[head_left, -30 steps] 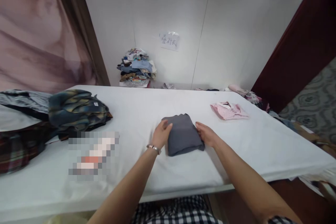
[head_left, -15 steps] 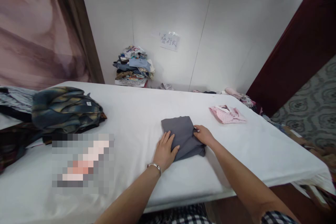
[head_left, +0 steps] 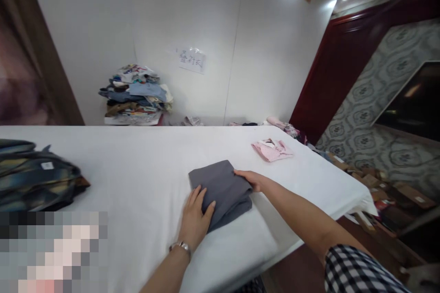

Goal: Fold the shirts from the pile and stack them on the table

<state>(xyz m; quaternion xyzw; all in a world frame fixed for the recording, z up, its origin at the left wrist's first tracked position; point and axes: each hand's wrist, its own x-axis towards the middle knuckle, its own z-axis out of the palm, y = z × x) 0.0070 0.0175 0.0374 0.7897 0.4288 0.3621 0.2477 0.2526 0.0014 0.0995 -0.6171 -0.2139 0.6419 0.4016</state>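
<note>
Folded grey garment [head_left: 222, 192] lying on the white tabletop [head_left: 137, 165], near the front edge, roughly centre of view. Left hand [head_left: 195, 219] flat on the garment's lower left corner at about 7 o'clock, fingers spread and pressing down, grip apart, nothing clamped; bracelet [head_left: 180, 246] at the wrist. Right hand [head_left: 252, 179] at the right edge, about 3 o'clock, fingertips touching the fold; whether the cloth is pinched or merely touched cannot be told. Judged step: squaring and flattening the finished fold. To do it well: palm kept flat and swept outward from centre to drive out trapped air; right edge drawn straight so the layers line up; lower right corner, which shows a thicker layer beneath, tucked flush. Risk judged: uneven pressure sliding the top layer off the one below. Pink folded garment [head_left: 271, 150] well apart at 1 o'clock; dark plaid clothes heap [head_left: 37, 181] at 9 o'clock; stack of mixed clothes [head_left: 135, 96] against the wall at 11 o'clock, paper sign [head_left: 191, 59] above it.
</note>
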